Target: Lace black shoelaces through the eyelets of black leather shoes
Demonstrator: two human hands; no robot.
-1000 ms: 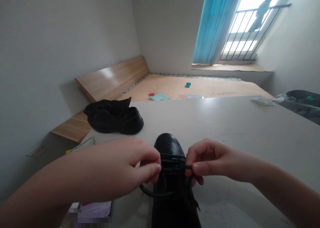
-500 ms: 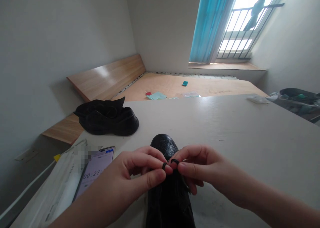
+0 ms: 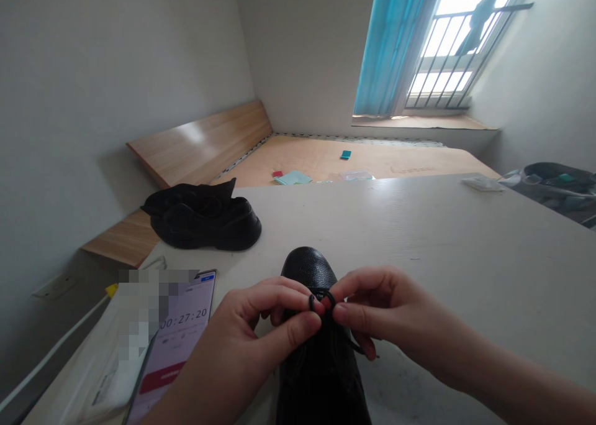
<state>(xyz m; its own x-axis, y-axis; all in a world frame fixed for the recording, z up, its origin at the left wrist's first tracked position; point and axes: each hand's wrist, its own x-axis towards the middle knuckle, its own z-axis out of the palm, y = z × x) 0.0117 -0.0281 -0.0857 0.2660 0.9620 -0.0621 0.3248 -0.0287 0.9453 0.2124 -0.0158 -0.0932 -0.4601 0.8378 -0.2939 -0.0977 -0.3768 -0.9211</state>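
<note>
The black leather lace-up shoe (image 3: 321, 375) sits on the pale table (image 3: 433, 232), toe pointing away and centred between the two hands, with its black lace (image 3: 323, 296) drawn up over the top of the shoe near the toe. The left hand (image 3: 246, 325) is closed in a pinch, thumb and fingers gripping one side of a small lace loop. The right hand (image 3: 382, 307) is pinched the same way on the other side, and the two sets of fingertips nearly meet above the shoe — a loose lace end hangs below the right hand.

Just left of the left hand, a phone (image 3: 179, 338) shows a timer reading 00:27:20, beside a white bag (image 3: 105, 356), partly blurred. Further off, toward the table's far left edge, lies a second black shoe (image 3: 202, 217) — a small white packet (image 3: 482, 184) rests near the far right edge
</note>
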